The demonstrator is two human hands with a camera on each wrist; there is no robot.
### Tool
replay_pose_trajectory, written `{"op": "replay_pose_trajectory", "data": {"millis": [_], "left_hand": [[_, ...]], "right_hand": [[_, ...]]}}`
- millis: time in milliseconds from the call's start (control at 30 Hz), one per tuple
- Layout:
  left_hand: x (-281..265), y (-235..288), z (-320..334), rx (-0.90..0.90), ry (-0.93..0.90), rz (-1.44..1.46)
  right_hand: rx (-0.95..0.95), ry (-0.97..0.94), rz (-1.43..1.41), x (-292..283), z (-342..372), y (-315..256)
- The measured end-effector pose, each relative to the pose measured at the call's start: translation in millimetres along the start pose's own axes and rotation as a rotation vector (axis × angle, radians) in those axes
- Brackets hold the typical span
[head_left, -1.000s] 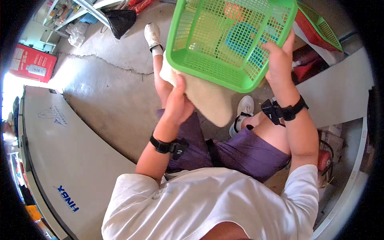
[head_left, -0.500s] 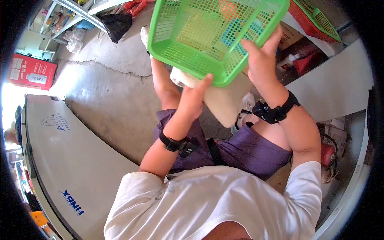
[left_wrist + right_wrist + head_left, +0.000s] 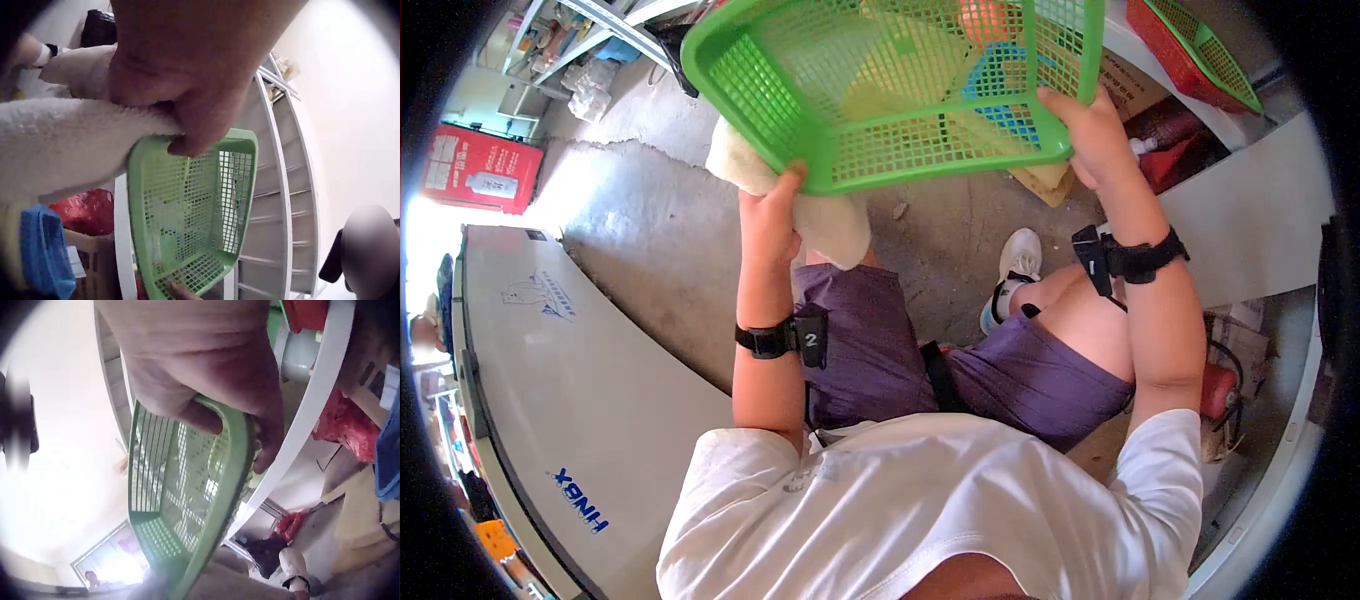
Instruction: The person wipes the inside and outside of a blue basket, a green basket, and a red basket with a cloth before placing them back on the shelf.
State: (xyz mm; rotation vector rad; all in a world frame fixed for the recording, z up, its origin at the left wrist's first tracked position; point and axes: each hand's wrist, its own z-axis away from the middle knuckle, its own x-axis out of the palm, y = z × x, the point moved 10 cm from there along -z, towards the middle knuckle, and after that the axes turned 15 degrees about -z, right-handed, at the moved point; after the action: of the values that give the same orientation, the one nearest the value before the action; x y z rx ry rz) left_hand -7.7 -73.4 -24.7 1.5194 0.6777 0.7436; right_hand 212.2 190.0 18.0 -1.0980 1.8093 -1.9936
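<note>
A concrete floor point(image 3: 670, 260) is spreading beneath the person point(image 3: 940, 490), who appears to be sitting with knees apart. Along the left side a white chest point(image 3: 580, 390) is standing. At the upper right, nested red and green baskets point(image 3: 1188, 68) are resting near the edge of a white counter point(image 3: 1175, 87).

The largest thing being handled is a green mesh basket point(image 3: 755, 85). It is hanging in the air beyond the knees, its open side facing the person, perhaps so that its inner walls are easy to see. Orange and blue shapes are showing through its mesh, the blue one belonging to something behind it.

A pale, fluffy cloth point(image 3: 837, 232) is hanging beneath the basket's near left corner, one part bulging out past the left edge and another drooping below.

The hands are working well apart, one at each end. The right hand point(image 3: 1102, 140) is gripping the rim by the near right corner, thumb inside and fingers outside, likely to take the weight and stop it twisting. The left hand point(image 3: 770, 222) is clasping the cloth while its thumb is overlapping the rim at the near left corner, seemingly so that one hand is managing both. How firmly it is pressing I cannot tell.
</note>
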Motion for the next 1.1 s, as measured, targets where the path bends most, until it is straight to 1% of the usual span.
{"op": "replay_pose_trajectory", "data": {"millis": [67, 133, 167, 200, 233, 300, 367, 433, 500, 600, 667, 700, 733, 800, 833, 900, 933, 1033, 1100], "left_hand": [[4.7, -0.1, 2.1, -0.044, 0.048, 0.202], [18.1, -4.6, 4.9, -0.078, 0.075, 0.394], [28.6, -5.5, 7.9, -0.098, 0.066, 0.351], [41.0, -6.2, 12.4, -0.12, 0.057, 0.309], [52.6, -8.1, 17.1, -0.142, 0.047, 0.27], [80.7, -7.7, 25.3, -0.102, 0.021, 0.245], [90.5, -5.7, 27.2, -0.094, -0.002, 0.219], [90.9, -4.4, 25.7, -0.116, -0.021, 0.187], [75.1, -7.7, 19.1, -0.094, 0.022, 0.037], [46.9, -18.1, 3.7, -0.033, 0.048, -0.108], [26.2, -29.3, -7.3, 0.021, 0.029, -0.183], [22.1, -22.6, -9.9, 0.052, 0.011, -0.223], [20.0, -19.3, -9.3, 0.051, -0.008, -0.182], [22.6, -3.1, -4.0, 0.074, -0.034, -0.141], [21.6, 1.5, -3.6, 0.073, -0.043, -0.188], [19.5, 7.0, -4.0, 0.074, -0.062, -0.279], [20.5, 6.0, -3.3, 0.047, -0.07, -0.226], [26.5, 1.9, 0.0, 0.0, -0.081, -0.049], [31.1, -2.5, 3.0, -0.009, -0.062, 0.069]], "right_hand": [[0.032, 0.041, -0.133, 5.8, 1.5, 11.5], [0.047, 0.072, -0.158, 21.7, 12.6, 20.3], [0.054, 0.088, -0.171, 26.0, 17.1, 26.1], [0.111, 0.071, -0.023, 25.9, 18.1, 42.7], [0.061, 0.061, -0.025, 32.7, 22.7, 48.8], [-0.034, 0.039, -0.025, 53.0, 36.3, 55.5], [0.037, 0.048, -0.061, 59.7, 41.4, 62.6], [0.115, 0.042, -0.077, 59.4, 41.4, 65.1], [0.196, 0.024, -0.071, 57.9, 39.3, 60.9], [0.051, 0.107, -0.286, 37.2, 21.2, 38.5], [-0.048, 0.03, -0.222, 38.2, 13.5, 9.4], [-0.098, -0.006, -0.191, 36.8, 10.4, -0.6], [-0.185, -0.064, -0.039, 37.7, 7.4, -4.7], [-0.163, -0.152, 0.17, 45.9, 11.8, -0.7], [-0.15, -0.197, 0.272, 51.1, 14.5, 2.5], [-0.066, -0.192, 0.185, 51.2, 16.9, 10.2], [-0.025, -0.19, 0.142, 51.4, 17.2, 14.5], [-0.023, -0.137, -0.042, 49.2, 15.0, 18.9], [-0.017, -0.068, -0.082, 45.2, 15.2, 23.0]]}}
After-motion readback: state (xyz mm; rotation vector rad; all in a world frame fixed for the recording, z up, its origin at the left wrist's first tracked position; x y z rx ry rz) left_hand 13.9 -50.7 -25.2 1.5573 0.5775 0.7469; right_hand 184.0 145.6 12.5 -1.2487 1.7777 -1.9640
